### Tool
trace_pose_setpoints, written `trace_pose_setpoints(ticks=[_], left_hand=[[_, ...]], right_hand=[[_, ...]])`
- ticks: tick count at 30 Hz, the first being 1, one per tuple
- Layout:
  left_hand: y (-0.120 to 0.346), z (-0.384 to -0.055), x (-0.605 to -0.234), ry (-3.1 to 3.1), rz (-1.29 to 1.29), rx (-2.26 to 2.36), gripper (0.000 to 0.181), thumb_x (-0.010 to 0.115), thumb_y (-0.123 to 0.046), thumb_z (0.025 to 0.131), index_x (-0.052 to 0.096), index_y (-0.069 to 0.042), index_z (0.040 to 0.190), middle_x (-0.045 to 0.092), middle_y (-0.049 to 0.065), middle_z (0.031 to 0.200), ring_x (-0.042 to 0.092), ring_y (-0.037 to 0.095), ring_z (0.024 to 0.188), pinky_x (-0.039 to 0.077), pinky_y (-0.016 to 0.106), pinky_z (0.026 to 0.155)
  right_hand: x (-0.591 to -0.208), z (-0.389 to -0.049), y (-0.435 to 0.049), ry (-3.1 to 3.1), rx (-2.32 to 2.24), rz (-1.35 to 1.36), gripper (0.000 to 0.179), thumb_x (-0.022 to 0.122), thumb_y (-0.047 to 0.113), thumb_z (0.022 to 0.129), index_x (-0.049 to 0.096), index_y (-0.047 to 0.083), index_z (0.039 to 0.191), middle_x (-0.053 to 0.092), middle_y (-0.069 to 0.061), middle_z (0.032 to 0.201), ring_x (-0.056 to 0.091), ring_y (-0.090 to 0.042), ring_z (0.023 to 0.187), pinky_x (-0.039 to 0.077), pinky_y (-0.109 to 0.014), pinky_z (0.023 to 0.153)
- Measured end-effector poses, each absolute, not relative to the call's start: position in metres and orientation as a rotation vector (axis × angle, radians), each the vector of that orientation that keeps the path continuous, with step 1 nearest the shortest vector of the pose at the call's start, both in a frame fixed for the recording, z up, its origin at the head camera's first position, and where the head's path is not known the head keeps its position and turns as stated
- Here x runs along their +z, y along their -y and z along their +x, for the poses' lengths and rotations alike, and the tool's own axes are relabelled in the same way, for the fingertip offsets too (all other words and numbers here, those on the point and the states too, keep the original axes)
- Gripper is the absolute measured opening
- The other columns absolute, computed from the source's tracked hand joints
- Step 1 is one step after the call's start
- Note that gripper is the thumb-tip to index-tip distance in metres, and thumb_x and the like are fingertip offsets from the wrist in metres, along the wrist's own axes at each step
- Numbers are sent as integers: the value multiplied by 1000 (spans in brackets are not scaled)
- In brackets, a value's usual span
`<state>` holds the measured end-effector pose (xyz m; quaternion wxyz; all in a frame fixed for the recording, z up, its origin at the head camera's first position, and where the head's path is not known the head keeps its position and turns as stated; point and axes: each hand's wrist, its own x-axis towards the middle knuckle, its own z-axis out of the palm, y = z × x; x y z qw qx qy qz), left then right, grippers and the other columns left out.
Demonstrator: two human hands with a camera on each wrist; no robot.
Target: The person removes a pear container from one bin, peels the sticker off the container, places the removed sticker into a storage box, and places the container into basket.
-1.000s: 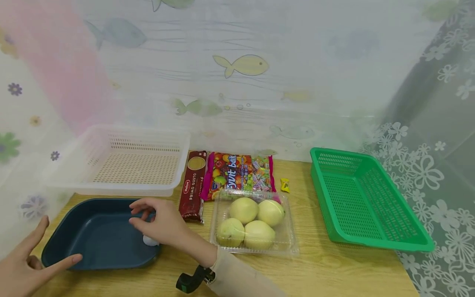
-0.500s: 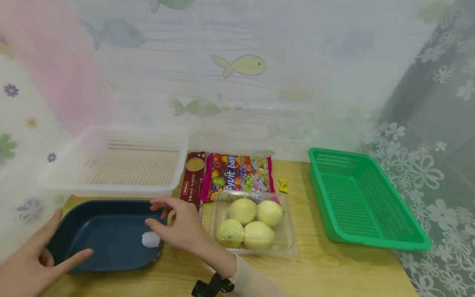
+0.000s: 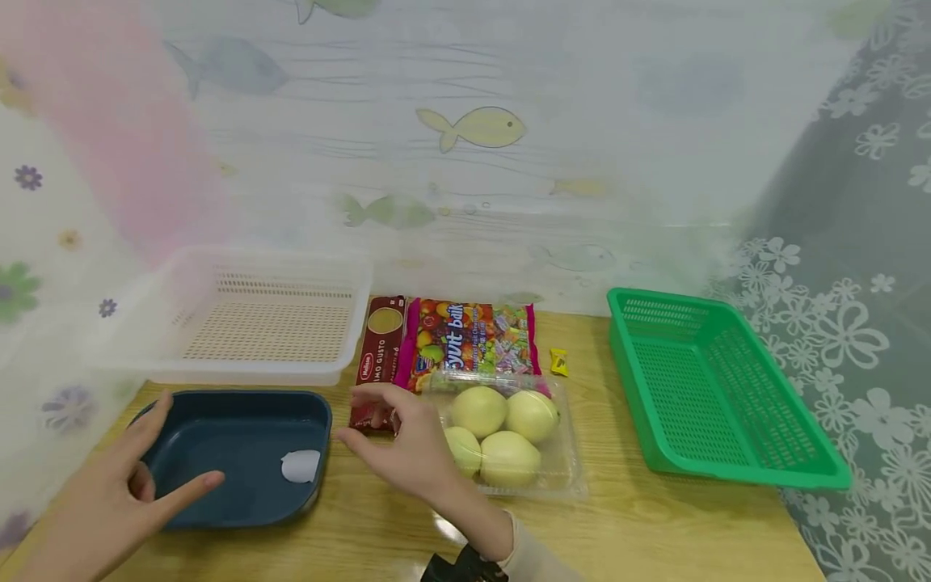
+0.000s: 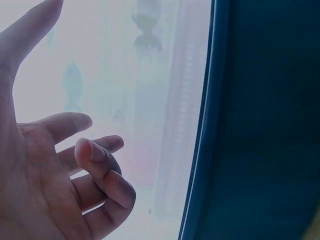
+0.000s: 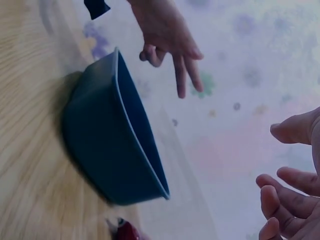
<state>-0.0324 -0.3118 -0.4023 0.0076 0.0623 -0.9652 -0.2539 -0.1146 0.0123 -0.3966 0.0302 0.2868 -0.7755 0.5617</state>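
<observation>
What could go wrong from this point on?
The left grip hangs close to the blue basin, so a knock might tip it or shift the white object lying inside.

The right grip overlaps the clear box of fruit in the head view; a careless sweep could nudge it or the red pasta packet.

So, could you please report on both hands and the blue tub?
Left hand empty, at left end of blue tub. Right hand empty, partly hiding fruit box in head view. White object inside tub, right end.
</observation>
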Motion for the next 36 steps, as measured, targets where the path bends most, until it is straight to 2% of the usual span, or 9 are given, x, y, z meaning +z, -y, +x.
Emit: trace_pose_setpoints(ticks=[3,8,13,15,18,21,26,31,36], left_hand=[[300,-36,-401,3001,149,-834,116,79,-55,93,0,-26,172,49,5,77,41,14,55,31,29,52],[279,-40,-405,2933,49,-898,114,85,-50,89,9,-33,172,47,5,86,41,11,56,31,28,52],[256,-46,-407,2855,-51,-945,114,90,-47,85,18,-31,172,48,4,91,41,8,55,33,26,51],[247,-48,-409,2835,-90,-967,113,91,-45,84,21,-29,171,52,5,99,41,7,55,35,25,50],[236,-50,-413,2810,-150,-1007,112,92,-44,82,25,-27,171,58,9,121,40,5,55,36,25,49],[227,-52,-416,2784,-195,-1060,111,93,-40,82,27,-27,170,55,13,142,40,4,54,37,24,49],[210,-54,-418,2775,-238,-1133,109,92,-40,83,28,-26,170,52,16,150,41,3,54,38,24,49],[194,-56,-418,2816,-250,-1213,106,89,-47,85,30,-25,170,46,16,159,41,5,54,39,25,49],[180,-60,-418,2821,-259,-1244,106,89,-52,84,32,-25,169,41,20,164,41,5,54,40,24,51]], right_hand=[[-397,-113,-25,2420,1672,848,38,85,22,93,74,15,128,74,4,102,57,-8,81,43,-22,66],[-400,-110,-48,2452,1596,794,40,84,24,93,73,16,131,77,5,113,58,-5,82,45,-25,68],[-401,-107,-75,2469,1514,701,43,87,22,90,73,18,130,77,4,116,65,-17,85,52,-34,74],[-401,-105,-86,2466,1494,659,44,88,21,89,74,18,130,77,5,114,64,-21,86,51,-34,73],[-402,-104,-99,2448,1466,611,44,89,20,87,74,19,128,76,7,112,62,-20,86,50,-33,71],[-405,-102,-111,2435,1433,583,43,90,20,87,74,20,128,74,11,111,61,-20,86,50,-35,73],[-408,-99,-128,2431,1381,546,44,90,18,87,75,19,128,73,10,110,59,-14,87,49,-36,74],[-415,-97,-148,2384,1334,484,50,92,10,83,74,15,129,77,2,115,60,-15,88,47,-35,72],[-422,-98,-166,2360,1295,414,51,91,6,83,73,12,130,77,0,115,59,-13,89,47,-35,73]])
